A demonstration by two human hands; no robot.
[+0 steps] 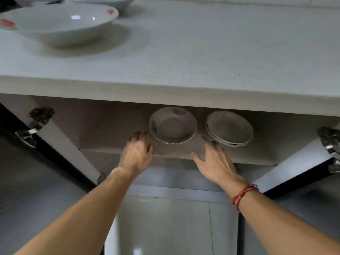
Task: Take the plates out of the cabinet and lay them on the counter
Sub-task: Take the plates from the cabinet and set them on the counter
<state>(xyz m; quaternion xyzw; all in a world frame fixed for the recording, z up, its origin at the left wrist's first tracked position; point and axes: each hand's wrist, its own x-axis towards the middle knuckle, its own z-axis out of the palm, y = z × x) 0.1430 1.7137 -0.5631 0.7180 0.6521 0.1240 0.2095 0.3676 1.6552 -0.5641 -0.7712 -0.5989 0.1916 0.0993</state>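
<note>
A large white bowl (58,24) with red motifs stood at the worktop's (202,52) far left corner, a second dish (110,1) behind it at the back edge. Below the front edge, both cabinet doors (60,144) stood open on the shelf (114,126). The left hand (137,153), fingers spread and empty, reached just left of a small stack of plates (173,126), not touching. The right hand (216,162), also open-fingered, wrist wearing a red bracelet (242,196), had fingertips at the near rim of a second stack (230,128); contact unclear.
</note>
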